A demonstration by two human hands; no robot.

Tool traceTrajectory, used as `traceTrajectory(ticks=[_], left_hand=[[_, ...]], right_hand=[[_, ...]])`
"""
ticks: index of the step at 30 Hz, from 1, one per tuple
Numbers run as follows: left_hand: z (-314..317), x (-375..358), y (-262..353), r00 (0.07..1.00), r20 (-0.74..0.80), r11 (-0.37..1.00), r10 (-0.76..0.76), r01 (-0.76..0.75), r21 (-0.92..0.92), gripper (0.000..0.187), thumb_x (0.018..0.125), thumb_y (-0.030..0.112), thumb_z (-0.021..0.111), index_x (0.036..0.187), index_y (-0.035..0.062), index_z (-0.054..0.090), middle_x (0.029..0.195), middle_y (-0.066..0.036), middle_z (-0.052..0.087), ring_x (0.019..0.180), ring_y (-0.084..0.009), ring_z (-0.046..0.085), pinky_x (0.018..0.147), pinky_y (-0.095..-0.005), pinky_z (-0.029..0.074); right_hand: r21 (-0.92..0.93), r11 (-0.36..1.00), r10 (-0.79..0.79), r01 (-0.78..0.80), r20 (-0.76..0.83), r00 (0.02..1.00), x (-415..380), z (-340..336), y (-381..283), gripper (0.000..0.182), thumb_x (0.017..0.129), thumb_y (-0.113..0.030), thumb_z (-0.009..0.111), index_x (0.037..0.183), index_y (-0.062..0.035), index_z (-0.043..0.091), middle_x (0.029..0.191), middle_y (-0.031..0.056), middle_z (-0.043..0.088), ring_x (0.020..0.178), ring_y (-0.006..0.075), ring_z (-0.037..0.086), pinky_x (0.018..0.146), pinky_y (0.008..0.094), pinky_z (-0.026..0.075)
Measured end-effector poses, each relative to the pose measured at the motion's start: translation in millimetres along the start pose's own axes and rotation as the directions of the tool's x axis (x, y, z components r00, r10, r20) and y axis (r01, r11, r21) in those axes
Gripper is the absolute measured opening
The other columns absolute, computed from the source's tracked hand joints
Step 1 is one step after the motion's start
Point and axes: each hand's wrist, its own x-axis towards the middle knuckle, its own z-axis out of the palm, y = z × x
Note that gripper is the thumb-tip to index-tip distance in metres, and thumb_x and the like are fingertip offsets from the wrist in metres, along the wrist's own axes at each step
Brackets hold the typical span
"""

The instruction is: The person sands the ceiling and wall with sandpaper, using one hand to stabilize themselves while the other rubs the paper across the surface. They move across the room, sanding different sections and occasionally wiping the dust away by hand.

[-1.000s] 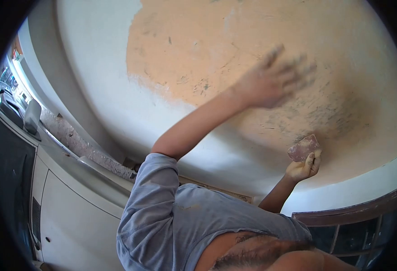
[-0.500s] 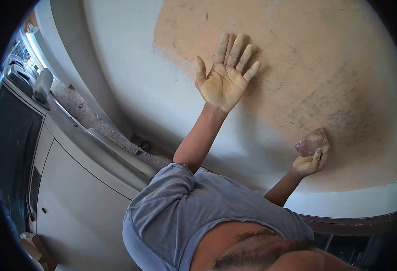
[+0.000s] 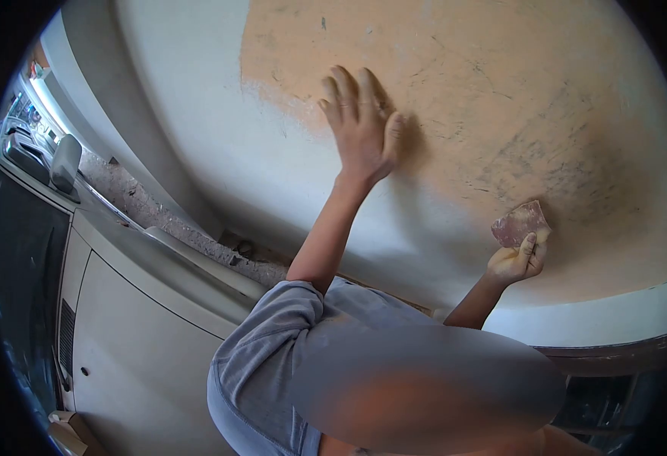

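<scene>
Seemingly thin and limp, the sandpaper piece [image 3: 520,223] is pinched at its lower edge by one hand [image 3: 514,265], the other hand [image 3: 360,133] spread open on the wall [image 3: 501,99].

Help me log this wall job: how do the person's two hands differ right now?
The left hand is open, fingers spread, held high against the orange patch; the right hand is closed, lower down. The left hand holds nothing; the right hand grips a sanding pad. Both are at the wall.

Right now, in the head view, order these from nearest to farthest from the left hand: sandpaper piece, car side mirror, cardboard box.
1. Sandpaper piece, lower right, pinched in the right hand.
2. Car side mirror, far left.
3. Cardboard box, bottom-left corner.
The left hand lies against the wall.
</scene>
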Motion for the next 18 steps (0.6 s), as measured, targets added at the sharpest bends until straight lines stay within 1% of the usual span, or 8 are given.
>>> traceTrajectory(ticks=[3, 5, 8, 11, 13, 16, 17, 18], left_hand=[[18, -25, 16, 0.992, 0.116, 0.980, 0.050, -0.072, 0.186, 0.075, 0.093, 0.046, 0.049, 0.150, 0.0051, 0.022, 0.156, -0.025, 0.011, 0.145, -0.0406, 0.005, 0.112, -0.0627, 0.000], [15, -37, 34, 0.733, 0.555, 0.904, 0.394, -0.417, -0.092, 0.071, 0.091, 0.050, 0.050, 0.151, 0.0195, 0.027, 0.158, -0.014, 0.017, 0.146, -0.0369, 0.007, 0.109, -0.0651, -0.008], [27, -14, 43, 0.560, 0.603, 0.749, 0.568, -0.656, -0.098, 0.067, 0.089, 0.056, 0.049, 0.149, 0.0313, 0.030, 0.157, -0.005, 0.023, 0.147, -0.0338, 0.009, 0.110, -0.0633, -0.011], [32, 57, 33, 0.740, 0.433, 0.743, 0.515, -0.638, 0.205, 0.069, 0.089, 0.058, 0.048, 0.150, 0.0297, 0.029, 0.157, -0.009, 0.023, 0.146, -0.0346, 0.010, 0.110, -0.0625, -0.012], [43, 92, 34, 0.897, 0.110, 0.878, 0.429, -0.442, 0.183, 0.069, 0.089, 0.053, 0.049, 0.149, 0.0254, 0.030, 0.156, -0.012, 0.024, 0.144, -0.0386, 0.018, 0.107, -0.0711, 0.000], [56, 92, 66, 0.907, 0.151, 0.863, 0.394, -0.422, 0.279, 0.064, 0.097, 0.048, 0.035, 0.148, 0.0093, 0.033, 0.156, -0.022, 0.017, 0.146, -0.0386, 0.005, 0.114, -0.0565, -0.005], [68, 75, 66, 0.860, 0.292, 0.829, 0.418, -0.493, 0.265, 0.068, 0.093, 0.057, 0.040, 0.151, 0.0250, 0.025, 0.157, -0.018, 0.016, 0.145, -0.0426, 0.003, 0.111, -0.0636, -0.010], [74, 56, 70, 0.782, 0.373, 0.750, 0.499, -0.605, 0.266, 0.069, 0.093, 0.058, 0.039, 0.152, 0.0253, 0.023, 0.158, -0.016, 0.013, 0.144, -0.0441, 0.001, 0.111, -0.0643, -0.008]], right_hand=[[0.039, 0.999, 0.018, -0.021, 0.061, 0.998, 0, -4, 0, 0.022, 0.090, 0.001, 0.050, 0.107, 0.0115, 0.060, 0.102, 0.0152, 0.064, 0.093, 0.0199, 0.060, 0.087, 0.0318, 0.047], [0.031, 0.999, 0.030, -0.031, 0.035, 0.999, -1, -1, -4, 0.021, 0.090, 0.001, 0.051, 0.106, 0.0113, 0.060, 0.102, 0.0145, 0.064, 0.092, 0.0192, 0.060, 0.086, 0.0311, 0.047], [0.018, 1.000, 0.019, -0.019, -0.007, 1.000, -3, 5, -5, 0.019, 0.090, 0.000, 0.052, 0.104, 0.0106, 0.060, 0.099, 0.0127, 0.063, 0.090, 0.0173, 0.059, 0.085, 0.0298, 0.047], [0.000, 1.000, -0.005, 0.005, -0.028, 1.000, -2, -6, 0, 0.017, 0.090, 0.000, 0.054, 0.102, 0.0098, 0.061, 0.097, 0.0107, 0.063, 0.089, 0.0156, 0.058, 0.084, 0.0288, 0.047], [-0.018, 1.000, -0.019, 0.019, -0.011, 1.000, -3, -5, -2, 0.016, 0.089, 0.000, 0.055, 0.102, 0.0090, 0.061, 0.096, 0.0095, 0.063, 0.091, 0.0145, 0.059, 0.084, 0.0284, 0.047], [-0.047, 0.999, -0.018, 0.016, -0.027, 0.999, -5, -9, 3, 0.021, 0.091, -0.001, 0.053, 0.107, 0.0091, 0.060, 0.100, 0.0112, 0.064, 0.092, 0.0173, 0.060, 0.086, 0.0321, 0.049], [-0.050, 0.999, -0.020, 0.017, -0.053, 0.998, -6, -7, 2, 0.021, 0.091, -0.001, 0.053, 0.107, 0.0091, 0.060, 0.100, 0.0112, 0.064, 0.092, 0.0173, 0.060, 0.086, 0.0321, 0.049], [-0.039, 0.999, 0.008, -0.010, -0.066, 0.998, -7, -5, 1, 0.021, 0.091, -0.001, 0.053, 0.108, 0.0095, 0.059, 0.100, 0.0111, 0.063, 0.092, 0.0172, 0.060, 0.086, 0.0313, 0.049]])
